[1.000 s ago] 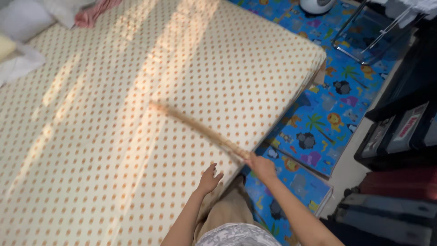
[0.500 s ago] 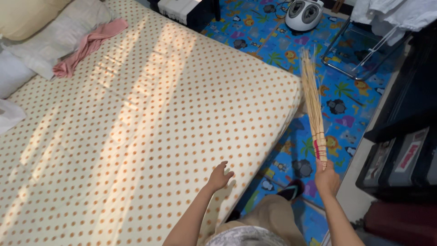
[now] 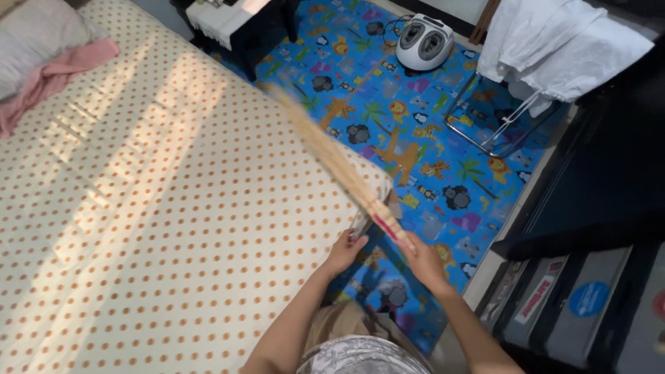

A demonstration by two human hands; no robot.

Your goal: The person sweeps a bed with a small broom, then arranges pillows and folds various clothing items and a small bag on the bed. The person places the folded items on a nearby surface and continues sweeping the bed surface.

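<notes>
Swinging down from twelve o'clock, the stick broom (image 3: 332, 158) is clamped in my right hand (image 3: 424, 261), my left hand (image 3: 344, 251) is spreading open on the mattress (image 3: 173, 228), and a wild swing could be hitting my fingers.

At the bottom of the frame we see our two bare forearms, no sleeves, no watch or rings visible. Our left hand (image 3: 344, 251) and right hand (image 3: 424, 263) are uncovered. Below them, bottom centre, we wear a grey-white patterned top and tan trousers.
</notes>
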